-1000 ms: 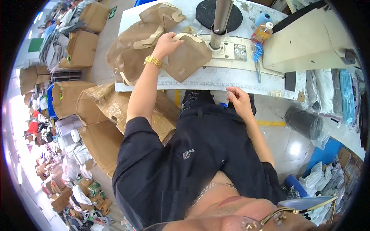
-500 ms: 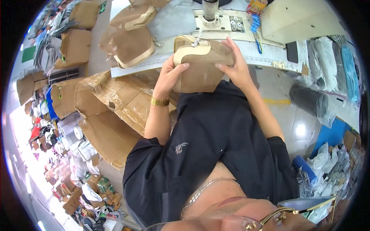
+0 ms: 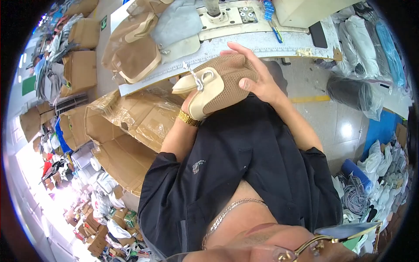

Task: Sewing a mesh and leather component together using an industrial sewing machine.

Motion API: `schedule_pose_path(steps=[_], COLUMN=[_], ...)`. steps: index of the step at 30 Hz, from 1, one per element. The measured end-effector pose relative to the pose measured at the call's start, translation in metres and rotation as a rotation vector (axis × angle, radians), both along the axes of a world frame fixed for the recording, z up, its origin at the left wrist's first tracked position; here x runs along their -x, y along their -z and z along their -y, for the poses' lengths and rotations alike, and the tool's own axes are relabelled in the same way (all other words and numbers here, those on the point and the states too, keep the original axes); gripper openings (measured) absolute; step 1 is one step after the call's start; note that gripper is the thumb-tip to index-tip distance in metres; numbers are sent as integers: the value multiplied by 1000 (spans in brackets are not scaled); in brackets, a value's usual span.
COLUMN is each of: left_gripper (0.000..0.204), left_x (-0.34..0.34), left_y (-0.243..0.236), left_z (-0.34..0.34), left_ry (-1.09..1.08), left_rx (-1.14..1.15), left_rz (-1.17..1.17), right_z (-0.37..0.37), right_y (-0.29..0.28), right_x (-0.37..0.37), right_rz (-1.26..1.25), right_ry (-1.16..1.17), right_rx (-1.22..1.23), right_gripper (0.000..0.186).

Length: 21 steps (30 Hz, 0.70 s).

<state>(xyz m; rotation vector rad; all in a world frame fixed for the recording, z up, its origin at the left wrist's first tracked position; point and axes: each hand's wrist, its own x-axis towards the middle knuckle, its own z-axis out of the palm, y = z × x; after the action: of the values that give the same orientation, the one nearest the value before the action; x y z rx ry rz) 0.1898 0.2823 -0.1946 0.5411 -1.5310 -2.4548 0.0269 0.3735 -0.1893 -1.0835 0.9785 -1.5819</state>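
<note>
Between my hands, in front of the table edge, is a hollow, pouch-like brown mesh piece point(image 3: 229, 87) with cream trim. A metal ring and a silvery twisted tie sit on the trim, at its left end. My left hand point(image 3: 187, 104) supports it from the left and behind; its fingers are hidden by the piece. My right hand point(image 3: 259, 81) holds the right end, thumb on the near side and fingers over the far side. Similar brown mesh pieces point(image 3: 136, 59) with cream edges lie on the table at the left.
A white work table point(image 3: 244, 47) carries a sewing machine point(image 3: 301, 12), a grey sheet point(image 3: 176, 25), a blue-yellow tool point(image 3: 276, 34) and a dark phone point(image 3: 318, 35). Cardboard boxes point(image 3: 120, 153) stand at the left. Wrapped rolls point(image 3: 353, 94) lie at the right.
The mesh piece has turned, its cream-trimmed end now pointing down-left. My left hand has gone behind it, out of sight, and my right hand has shifted slightly left over its far side.
</note>
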Motion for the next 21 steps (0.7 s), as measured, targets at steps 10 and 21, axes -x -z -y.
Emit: schedule_pose_path(steps=[10, 21], left_gripper=[47, 32], left_x=[-8, -20], left_y=[4, 33], left_z=[34, 11], left_ry=[-383, -426], left_rx=[-687, 58], left_rz=[-69, 222], right_z=[2, 1], right_y=[48, 78], right_x=[-6, 34], right_rz=[-81, 425], right_ry=[56, 292], right_rx=[-375, -514], right_gripper=[32, 27])
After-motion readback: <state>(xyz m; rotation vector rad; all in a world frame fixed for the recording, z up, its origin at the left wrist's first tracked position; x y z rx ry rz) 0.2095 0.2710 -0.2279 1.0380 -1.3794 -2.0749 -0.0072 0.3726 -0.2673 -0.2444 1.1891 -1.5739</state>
